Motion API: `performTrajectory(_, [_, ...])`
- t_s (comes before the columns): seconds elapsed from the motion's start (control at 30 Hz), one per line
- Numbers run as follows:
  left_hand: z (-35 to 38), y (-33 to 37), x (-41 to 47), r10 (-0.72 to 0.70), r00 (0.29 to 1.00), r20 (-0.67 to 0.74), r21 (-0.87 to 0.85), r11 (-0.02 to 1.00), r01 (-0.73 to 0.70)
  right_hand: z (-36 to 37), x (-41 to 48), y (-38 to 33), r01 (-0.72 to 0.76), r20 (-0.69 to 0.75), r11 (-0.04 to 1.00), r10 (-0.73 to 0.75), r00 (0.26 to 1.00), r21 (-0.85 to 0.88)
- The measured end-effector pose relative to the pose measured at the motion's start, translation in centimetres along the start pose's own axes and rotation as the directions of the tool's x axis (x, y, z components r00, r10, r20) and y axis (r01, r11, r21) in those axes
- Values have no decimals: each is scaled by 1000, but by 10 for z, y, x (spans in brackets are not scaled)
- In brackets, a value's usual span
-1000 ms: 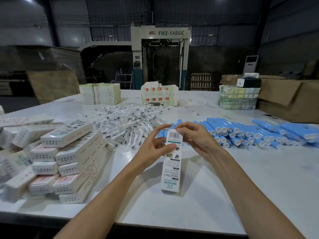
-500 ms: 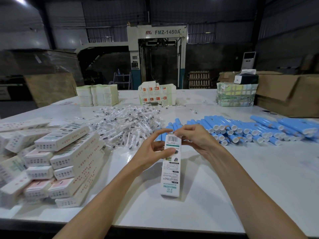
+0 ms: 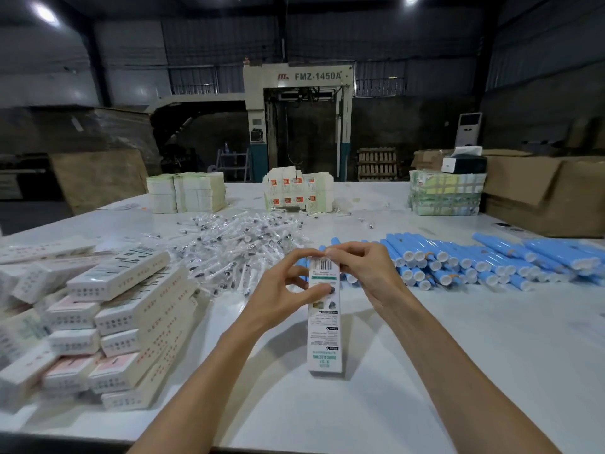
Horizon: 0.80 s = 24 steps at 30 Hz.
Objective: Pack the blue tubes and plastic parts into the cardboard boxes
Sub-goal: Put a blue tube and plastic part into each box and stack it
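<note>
A tall white printed carton [image 3: 324, 335] stands upright on the white table [image 3: 458, 371] in front of me. My left hand [image 3: 281, 296] grips its upper part, thumb across the front. My right hand [image 3: 366, 270] pinches the top flap at the barcode end. Blue tubes [image 3: 465, 260] with white caps lie in a long row to the right, behind my right hand. A heap of clear-wrapped plastic parts [image 3: 235, 247] lies behind my left hand. What is inside the carton is hidden.
Several closed cartons [image 3: 108, 322] are stacked at the left. Bundles of flat cartons [image 3: 186, 191] [image 3: 298, 191] and a wrapped bundle [image 3: 445, 194] stand at the table's far side. A big brown cardboard box [image 3: 550, 194] sits far right. A large machine [image 3: 298, 122] stands beyond.
Both hands stay at the carton's top. My right fingers have shifted over the flap at the barcode end. The camera has tilted slightly.
</note>
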<state>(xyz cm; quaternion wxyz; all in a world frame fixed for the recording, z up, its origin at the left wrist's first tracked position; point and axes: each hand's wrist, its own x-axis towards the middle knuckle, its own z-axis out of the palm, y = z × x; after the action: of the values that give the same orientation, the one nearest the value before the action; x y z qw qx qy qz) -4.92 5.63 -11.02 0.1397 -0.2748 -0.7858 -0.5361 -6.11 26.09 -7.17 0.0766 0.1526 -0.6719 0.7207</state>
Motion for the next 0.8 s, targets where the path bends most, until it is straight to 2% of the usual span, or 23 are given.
performTrajectory(0.17, [-4, -1, 1, 46, 999, -26, 70, 997, -44, -2, -3, 0, 84, 45, 995, -82, 996, -54])
performTrajectory(0.33, [-5, -4, -1, 49, 999, -12, 95, 994, -48, -5, -4, -2, 85, 129, 992, -73, 989, -93])
performTrajectory(0.5, [-5, -2, -2, 30, 999, -15, -31, 999, -31, -14, -5, -7, 95, 214, 992, -76, 974, -79])
performTrajectory(0.67, [-2, -6, -2, 27, 999, -31, -47, 999, -28, -13, -5, -7, 189, 204, 969, -155, 967, -161])
performTrajectory(0.8, [1, -9, -2, 33, 998, -50, -45, 998, -36, -13, -3, -5, 187, 207, 965, -147, 967, -185])
